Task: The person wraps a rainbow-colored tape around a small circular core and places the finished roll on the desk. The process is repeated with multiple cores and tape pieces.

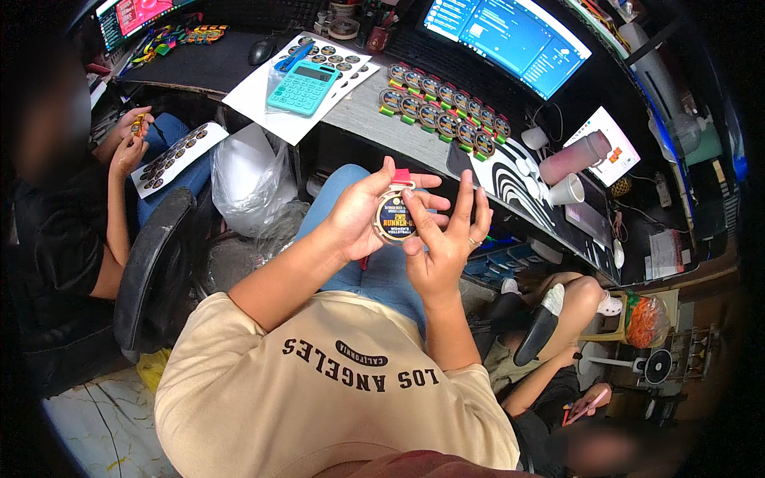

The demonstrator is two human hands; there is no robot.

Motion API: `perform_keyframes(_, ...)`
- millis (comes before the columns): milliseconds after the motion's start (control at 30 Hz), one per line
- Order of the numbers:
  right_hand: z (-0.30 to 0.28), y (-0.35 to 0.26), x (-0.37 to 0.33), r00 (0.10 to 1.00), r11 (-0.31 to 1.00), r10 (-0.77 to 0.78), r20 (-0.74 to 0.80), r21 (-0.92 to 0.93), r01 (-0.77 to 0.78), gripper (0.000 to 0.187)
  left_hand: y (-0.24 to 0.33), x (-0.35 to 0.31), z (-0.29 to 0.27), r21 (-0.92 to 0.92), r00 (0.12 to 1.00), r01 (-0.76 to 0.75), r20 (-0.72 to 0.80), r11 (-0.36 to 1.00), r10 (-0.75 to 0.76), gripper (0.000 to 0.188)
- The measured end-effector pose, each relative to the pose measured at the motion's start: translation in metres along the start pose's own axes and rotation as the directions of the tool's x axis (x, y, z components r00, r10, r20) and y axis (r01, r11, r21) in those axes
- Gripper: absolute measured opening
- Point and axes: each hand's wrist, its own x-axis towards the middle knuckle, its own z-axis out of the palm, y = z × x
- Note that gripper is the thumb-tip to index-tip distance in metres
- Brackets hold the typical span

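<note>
A round medal (pixel 394 223) with a gold-coloured rim, a dark printed face and a red ribbon (pixel 402 177) at its top is held above my lap. My left hand (pixel 356 209) grips it from the left, thumb up by the ribbon and fingers behind it. On its right side, my right hand (pixel 448 253) has its fingers spread. The index fingertip rests on the upper part of the medal's face, and the thumb is close to the lower right rim. A ring is on one right finger.
Rows of similar medals (pixel 446 123) lie on the desk ahead. Left of them are a teal calculator (pixel 303 88) and sheets of round stickers (pixel 343 57). A white cup (pixel 566 190) and pink tumbler (pixel 575 157) stand right. Co-workers sit at left and lower right.
</note>
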Motion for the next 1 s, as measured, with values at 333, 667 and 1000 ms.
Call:
perform_keyframes(333, -0.005, 0.007, -0.011, 0.996, 0.997, -0.069, 0.050, -0.035, 0.071, 0.056, 0.012, -0.002, -0.004, -0.025, 0.997, -0.075, 0.027, 0.997, 0.076, 0.068)
perform_keyframes(667, 0.007, 0.007, -0.025, 0.990, 0.932, -0.127, -0.066, 0.333, 0.142, 0.054, 0.010, 0.003, -0.006, 0.051, 0.991, -0.075, -0.104, 0.996, 0.080, 0.067)
perform_keyframes(1000, 0.010, 0.019, 0.000, 0.752, -0.367, -0.258, 0.606, 0.659, -0.657, 0.058, 0.018, -0.020, -0.002, 0.637, 0.910, 0.157, 0.204, 0.755, -0.361, 0.079)
